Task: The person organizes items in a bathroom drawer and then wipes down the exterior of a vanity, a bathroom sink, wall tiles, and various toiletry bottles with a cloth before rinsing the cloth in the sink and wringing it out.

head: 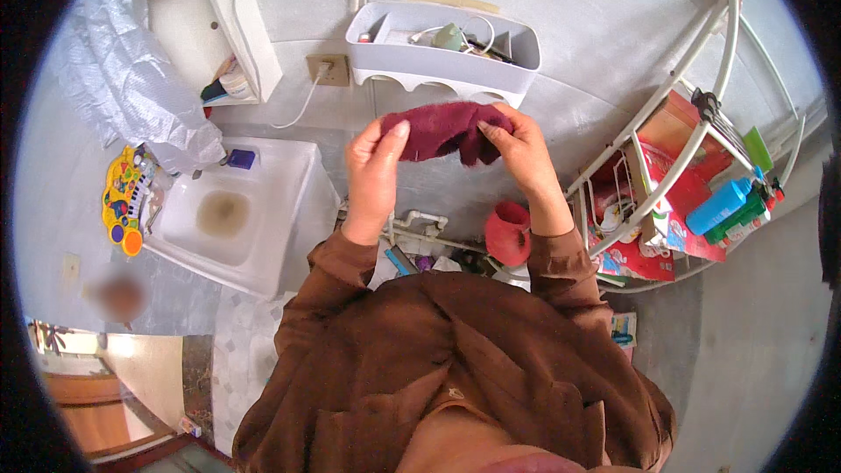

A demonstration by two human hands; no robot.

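A small maroon cloth item, possibly a sock or a folded piece of fabric, is held up in the air between both hands. My left hand pinches its left end, thumb on top. At its bunched right end, my right hand grips it with thumb and fingers. Just beyond the cloth, a grey-and-white wall organizer holds cables and small articles. Below the right end stands a red plastic jug or pail, near the floor.
To the left is a white sink with a blue box on its rim and a yellow toy keyboard beside it. An open white cabinet hangs above. At right, a white metal rack carries bottles and boxes. White pipes run low ahead.
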